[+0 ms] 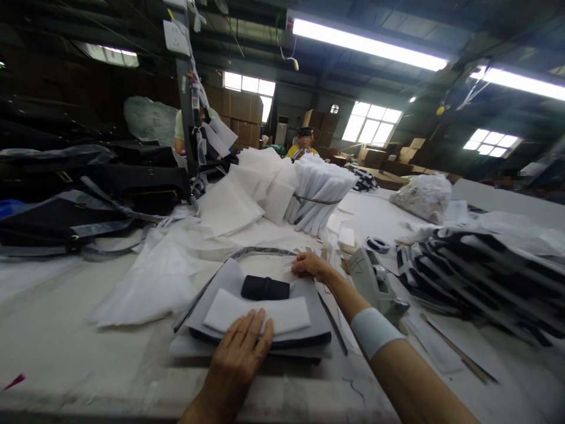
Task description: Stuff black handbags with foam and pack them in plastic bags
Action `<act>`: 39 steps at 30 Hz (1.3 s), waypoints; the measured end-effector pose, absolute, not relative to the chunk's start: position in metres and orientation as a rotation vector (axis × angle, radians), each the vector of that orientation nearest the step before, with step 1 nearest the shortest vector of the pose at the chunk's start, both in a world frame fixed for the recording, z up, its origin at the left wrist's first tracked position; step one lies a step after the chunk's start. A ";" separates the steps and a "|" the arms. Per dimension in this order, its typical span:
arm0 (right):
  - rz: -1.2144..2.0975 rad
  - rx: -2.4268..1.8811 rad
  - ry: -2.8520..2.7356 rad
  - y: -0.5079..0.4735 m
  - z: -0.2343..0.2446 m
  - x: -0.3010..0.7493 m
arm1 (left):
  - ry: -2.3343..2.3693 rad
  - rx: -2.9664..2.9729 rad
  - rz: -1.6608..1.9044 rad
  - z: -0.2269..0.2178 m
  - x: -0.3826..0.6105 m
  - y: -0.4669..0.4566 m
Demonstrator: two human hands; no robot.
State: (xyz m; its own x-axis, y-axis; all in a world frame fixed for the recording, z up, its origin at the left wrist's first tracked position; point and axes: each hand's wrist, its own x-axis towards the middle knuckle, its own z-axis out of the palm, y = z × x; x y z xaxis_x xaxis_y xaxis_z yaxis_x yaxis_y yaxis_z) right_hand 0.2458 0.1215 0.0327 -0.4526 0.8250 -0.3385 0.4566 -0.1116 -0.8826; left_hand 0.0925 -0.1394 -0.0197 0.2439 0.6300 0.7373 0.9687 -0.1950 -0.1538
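Note:
A black handbag (325, 337) lies flat in front of me, its face covered by a grey-white sheet (229, 281). A folded white foam sheet (282, 312) rests on top, below a black strap-like flap (265, 288). My left hand (247, 344) is flat with fingers stretched over the foam's lower edge. Beyond the bag arches its handle (265, 251), which looks wrapped in greyish film. At the handle's right end, my right hand (310, 266) has its fingers pinched together; what sits between them is too small to make out.
Loose white foam sheets (154, 277) and a tied foam stack (322, 191) stand behind the bag. A grey tape dispenser (373, 285) is to the right, near piled wrapped black pieces (468, 277). Black handbags (62, 221) are heaped left. A person (304, 143) is across the table.

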 end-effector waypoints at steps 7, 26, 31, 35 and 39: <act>1.475 -1.230 -1.935 0.104 0.053 0.251 | -1.445 -1.882 -0.799 -0.023 0.095 -0.136; -0.140 -0.604 -2.390 -0.065 0.030 0.292 | -1.515 -2.003 -0.811 -0.010 0.099 -0.142; -0.215 -0.618 -2.361 -0.078 0.026 0.289 | -1.611 -2.084 -0.735 0.003 0.109 -0.141; -0.223 -0.627 -2.381 -0.079 0.028 0.289 | -1.542 -2.169 -0.723 0.012 0.113 -0.130; -0.202 -0.624 -2.397 -0.079 0.026 0.290 | -1.527 -2.432 -0.768 0.020 0.105 -0.124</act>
State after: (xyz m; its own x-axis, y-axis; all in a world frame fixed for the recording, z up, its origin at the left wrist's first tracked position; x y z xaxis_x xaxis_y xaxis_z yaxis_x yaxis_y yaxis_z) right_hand 0.2896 -0.0786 0.0256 -0.6793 0.3843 0.6252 0.4834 0.8753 -0.0129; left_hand 0.1051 -0.1245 0.0199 0.3438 0.7910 0.5061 0.8779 -0.4620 0.1257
